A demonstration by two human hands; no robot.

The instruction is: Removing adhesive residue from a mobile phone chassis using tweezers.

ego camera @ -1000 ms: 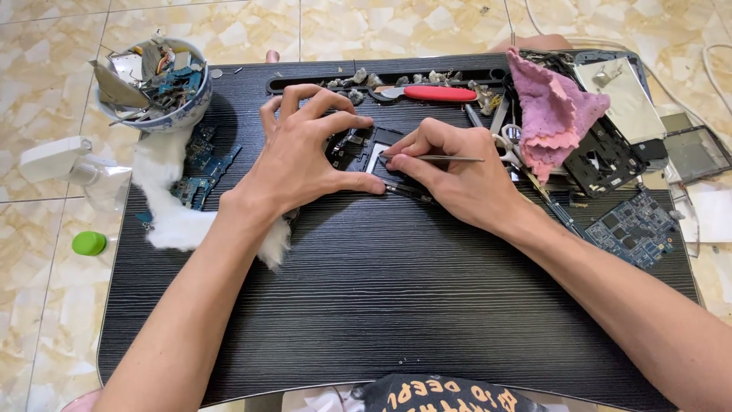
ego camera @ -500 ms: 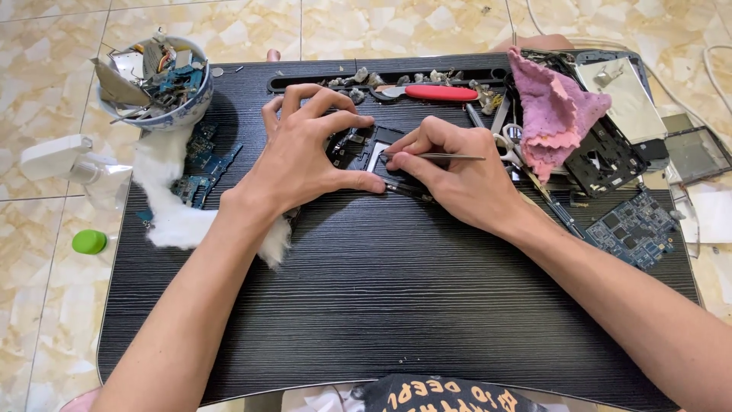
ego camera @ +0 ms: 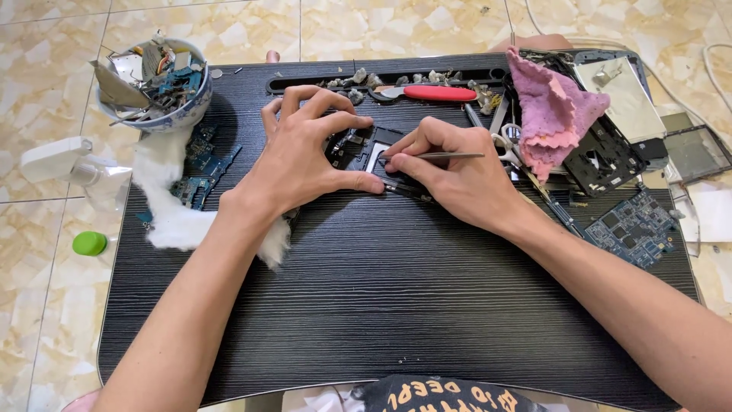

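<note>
The left hand (ego camera: 305, 156) pins a small black device part (ego camera: 364, 152); at its 3 o'clock, the right hand (ego camera: 450, 175) pinches metal tweezers (ego camera: 442, 156). A slip of the tip could likely gouge the part or flick a component loose.

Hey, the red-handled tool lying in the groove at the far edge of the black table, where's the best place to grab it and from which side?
Probably by the red handle, coming down from above with fingers across its width. The red-handled tool lies flat and lengthwise in the groove, handle wholly exposed, with its metal tip leftward among small grey scraps. The right hand sits nearest, but it is holding tweezers.
</note>
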